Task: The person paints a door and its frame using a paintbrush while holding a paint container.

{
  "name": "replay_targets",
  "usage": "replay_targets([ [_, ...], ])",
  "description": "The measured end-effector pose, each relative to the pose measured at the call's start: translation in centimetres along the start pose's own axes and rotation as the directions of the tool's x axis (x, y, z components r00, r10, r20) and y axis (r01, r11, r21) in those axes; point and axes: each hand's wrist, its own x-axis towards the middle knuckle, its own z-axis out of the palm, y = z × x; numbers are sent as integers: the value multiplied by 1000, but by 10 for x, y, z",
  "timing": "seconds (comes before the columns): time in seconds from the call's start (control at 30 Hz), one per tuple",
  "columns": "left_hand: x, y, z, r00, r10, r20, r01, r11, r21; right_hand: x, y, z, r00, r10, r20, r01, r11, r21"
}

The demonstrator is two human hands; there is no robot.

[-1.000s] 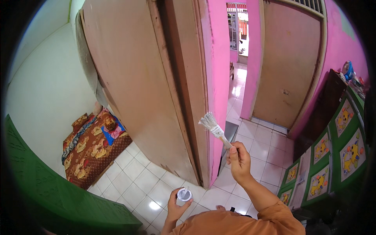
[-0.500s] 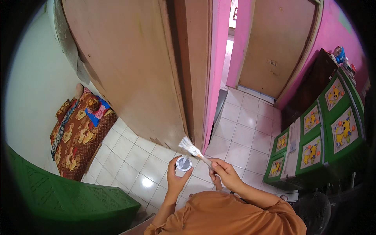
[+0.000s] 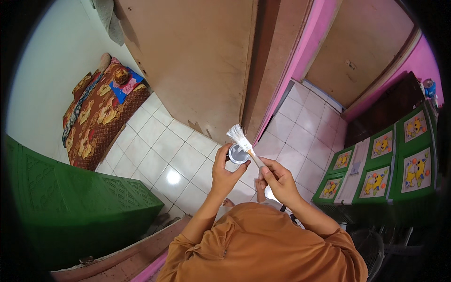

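Over the tiled floor [image 3: 155,152], your left hand [image 3: 221,171] grips the open cup [image 3: 235,161], your right hand [image 3: 278,180] the brush [image 3: 244,145] by its handle, above the cup's rim: bristles look already coated, remaining work unclear.

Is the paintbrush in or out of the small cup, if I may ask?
Out: the paintbrush shows its bristles beyond the small cup's rim.

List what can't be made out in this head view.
All in the head view:
How full the cup is: seen from above, with the brush crossing its rim.
Whether brush and cup touch: their overlap hides any gap.
End of the handle: covered by the right hand.
Cup's underside: hidden below its rim.
Far brown door, top: cut off by the upper edge.
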Motion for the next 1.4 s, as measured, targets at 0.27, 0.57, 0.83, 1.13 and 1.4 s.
replay_targets([
  [0.27, -5, 7, -1, 997, -55, 48, 58, 997, -58, 4, 2, -3, 995, 77, 60, -74, 996, -48],
  [0.57, -8, 4, 2, 991, -104, 84, 113, 987, -113, 5, 17, -13, 989, 106, 100, -107, 994, 2],
  [0.83, -12, -1, 3, 985, -140, 100, 155, 975, -158, 1, 15, -16, 992, 85, 91, -87, 996, 18],
  [1.13, -16, 2, 11, 955, -239, 174, 267, 950, -164, -5, 49, -47, 997, 73, -35, -67, 986, 155],
  [1.4, -9, 3, 39, 912, -260, 318, 312, 942, -121, -16, 177, -153, 825, 317, -468, -268, 948, 169],
])
